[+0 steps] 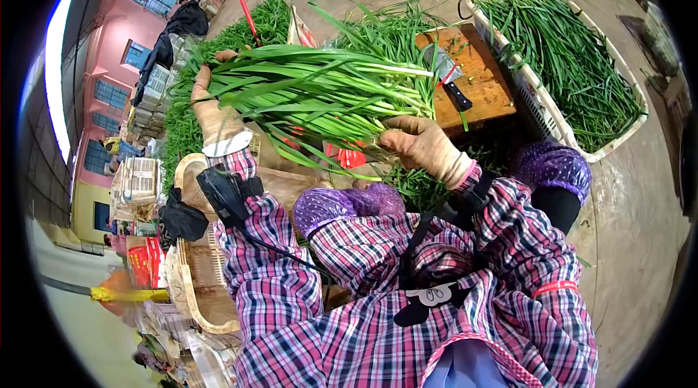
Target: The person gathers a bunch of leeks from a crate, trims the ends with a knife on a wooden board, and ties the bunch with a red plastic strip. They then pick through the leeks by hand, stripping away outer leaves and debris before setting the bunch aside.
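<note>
A wide bundle of garlic chives [313, 86] lies across both my hands, leaves to the left and pale stem ends to the right. My left hand [214, 108], in a cloth glove, is wrapped around the leafy end from below. At the stem ends, my gloved right hand [422, 142] pinches the lower edge of the bundle. Just right of the stems, a knife [452, 82] with a black handle rests on a wooden board [476, 108] with green scraps on it. More chives [392, 21] lie behind the bundle.
A long white crate [542, 93] full of chives stands at the right. Left of my knees is a woven tray [196, 293]. Piled chives [185, 130] line the left side, with stacked crates [138, 181] beyond. A black bag [182, 217] hangs by the tray.
</note>
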A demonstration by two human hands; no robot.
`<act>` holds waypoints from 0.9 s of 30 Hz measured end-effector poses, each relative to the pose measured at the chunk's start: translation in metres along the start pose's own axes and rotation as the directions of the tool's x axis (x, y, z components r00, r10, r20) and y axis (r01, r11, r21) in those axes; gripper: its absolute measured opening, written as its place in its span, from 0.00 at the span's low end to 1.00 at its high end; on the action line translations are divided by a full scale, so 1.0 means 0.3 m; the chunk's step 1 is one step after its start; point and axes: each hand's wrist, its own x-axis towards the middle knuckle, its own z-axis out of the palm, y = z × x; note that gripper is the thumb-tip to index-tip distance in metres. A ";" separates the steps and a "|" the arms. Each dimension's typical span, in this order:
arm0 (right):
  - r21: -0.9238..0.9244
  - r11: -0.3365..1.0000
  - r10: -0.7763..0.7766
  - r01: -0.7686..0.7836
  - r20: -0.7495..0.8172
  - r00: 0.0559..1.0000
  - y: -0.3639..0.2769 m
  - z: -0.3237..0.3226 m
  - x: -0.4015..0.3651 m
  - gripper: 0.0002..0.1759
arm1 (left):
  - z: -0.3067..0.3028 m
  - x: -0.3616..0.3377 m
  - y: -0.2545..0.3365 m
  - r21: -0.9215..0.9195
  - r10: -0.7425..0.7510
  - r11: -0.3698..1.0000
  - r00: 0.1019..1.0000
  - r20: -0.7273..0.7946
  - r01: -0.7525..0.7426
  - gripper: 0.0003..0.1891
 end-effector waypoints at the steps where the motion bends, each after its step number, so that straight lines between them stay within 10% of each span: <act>1: 0.052 0.999 -0.005 0.004 0.031 1.000 0.000 0.010 0.001 0.21 | 0.007 0.004 -0.003 0.007 -0.013 1.000 0.999 0.037 0.012 0.18; 8: 0.215 0.970 -0.129 0.111 0.075 0.989 0.059 0.002 -0.025 0.12 | 0.025 -0.010 -0.049 -0.053 -0.021 0.998 0.997 -0.076 0.017 0.17; 15: -0.321 0.940 0.162 -0.116 0.122 0.979 0.186 -0.233 -0.102 0.12 | -0.069 -0.012 0.022 0.039 -0.021 0.999 0.999 0.032 0.020 0.19; 16: -0.532 0.829 0.253 -0.174 0.078 0.964 0.211 -0.288 -0.108 0.14 | -0.078 -0.018 0.034 0.040 -0.023 0.999 0.999 0.030 0.021 0.19; 19: -0.988 -0.153 0.505 -0.020 -0.096 0.858 0.204 -0.366 -0.105 0.28 | -0.071 -0.026 0.045 -0.004 0.014 1.000 0.999 -0.035 -0.014 0.18; 20: -0.988 -0.150 0.504 -0.024 -0.097 0.858 0.208 -0.361 -0.107 0.28 | -0.078 -0.032 0.049 -0.124 -0.083 0.987 0.989 0.123 0.098 0.18; 22: -0.936 0.348 -0.051 0.052 0.036 0.998 0.227 -0.354 -0.105 0.37 | -0.091 -0.023 0.043 -0.153 -0.099 0.980 0.976 0.192 0.129 0.19; 24: -0.582 0.813 -0.034 0.024 -0.007 0.999 0.256 -0.320 0.000 0.44 | -0.089 -0.024 0.030 -0.160 -0.099 0.979 0.983 0.153 0.123 0.20; 27: -0.223 0.953 -0.218 0.206 -0.027 0.976 0.259 -0.230 0.104 0.36 | -0.015 -0.015 -0.003 -0.111 -0.040 0.993 0.997 -0.072 0.032 0.20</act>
